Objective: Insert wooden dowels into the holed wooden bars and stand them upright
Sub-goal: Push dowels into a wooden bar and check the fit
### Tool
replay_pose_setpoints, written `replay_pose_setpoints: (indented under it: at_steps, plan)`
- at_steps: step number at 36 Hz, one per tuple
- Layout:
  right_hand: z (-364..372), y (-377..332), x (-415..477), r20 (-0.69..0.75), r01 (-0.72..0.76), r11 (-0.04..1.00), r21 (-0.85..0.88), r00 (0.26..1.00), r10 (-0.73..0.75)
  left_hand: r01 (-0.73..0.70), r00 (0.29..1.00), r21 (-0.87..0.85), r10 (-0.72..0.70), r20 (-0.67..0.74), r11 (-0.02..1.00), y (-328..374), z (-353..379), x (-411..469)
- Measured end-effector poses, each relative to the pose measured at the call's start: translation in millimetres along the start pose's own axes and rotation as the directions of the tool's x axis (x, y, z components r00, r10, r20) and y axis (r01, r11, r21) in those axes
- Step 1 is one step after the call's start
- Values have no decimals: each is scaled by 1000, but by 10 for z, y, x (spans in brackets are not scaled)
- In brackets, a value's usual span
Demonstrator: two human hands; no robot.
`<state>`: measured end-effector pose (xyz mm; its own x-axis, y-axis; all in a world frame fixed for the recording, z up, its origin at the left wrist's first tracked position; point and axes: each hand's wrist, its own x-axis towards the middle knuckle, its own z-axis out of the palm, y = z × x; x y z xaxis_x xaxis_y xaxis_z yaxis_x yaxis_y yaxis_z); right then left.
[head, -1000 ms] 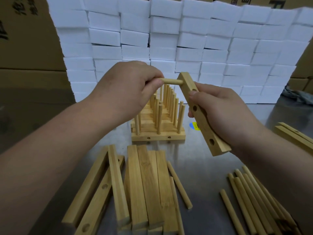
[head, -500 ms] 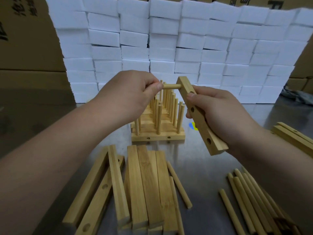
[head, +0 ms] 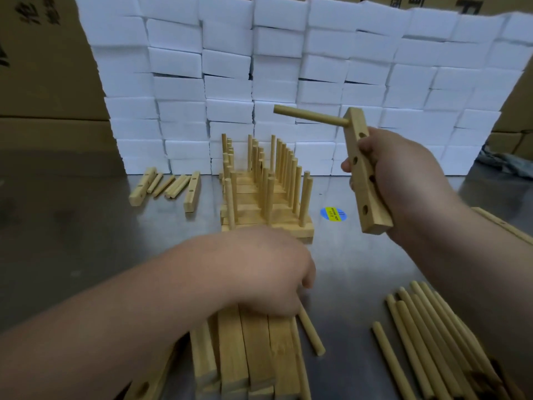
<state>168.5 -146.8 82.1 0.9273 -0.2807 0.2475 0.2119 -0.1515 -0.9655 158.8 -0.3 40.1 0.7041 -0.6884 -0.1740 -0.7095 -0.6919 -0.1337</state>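
Note:
My right hand (head: 403, 174) grips a holed wooden bar (head: 372, 209) held nearly upright above the table. One dowel (head: 311, 116) sticks out to the left from its top hole, and the lower holes show bare. My left hand (head: 259, 269) is low, palm down, over the far end of a pile of flat bars (head: 253, 350) and the top of a loose dowel (head: 311, 333). Its fingers are hidden beneath it. Finished bars with upright dowels (head: 265, 192) stand in a row behind my left hand. A heap of loose dowels (head: 427, 342) lies at the lower right.
A wall of white foam blocks (head: 288, 67) closes the back of the steel table. A few bars and dowels (head: 164, 186) lie at the back left. A blue and yellow sticker (head: 333, 214) marks the table, more bars (head: 501, 226) lie at the right edge, and cardboard boxes (head: 43, 67) stand on the left.
My left hand let go of the dowel in the bar and dropped down onto the bar pile and loose dowel. My right hand lifted the bar to the right and more upright.

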Motion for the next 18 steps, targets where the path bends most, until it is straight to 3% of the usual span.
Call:
replay_pose_setpoints:
  at_steps: [5, 11, 14, 18]
  plan:
    - [5, 21, 25, 26, 0, 1000, 9, 1000, 0, -82, 997, 67, 81, 12, 994, 145, 74, 16]
    - [10, 25, 41, 33, 2, 999, 41, 999, -3, -126, 983, 188, 148, -106, 974, 253, 185, 111]
    - [2, 33, 52, 27, 17, 999, 33, 999, -18, -127, 968, 140, 153, -199, 982, 284, 157, 161]
    - [-41, 8, 86, -15, 47, 998, 36, 999, -46, -1, 931, -57, -20, -364, 998, 183, -107, 45]
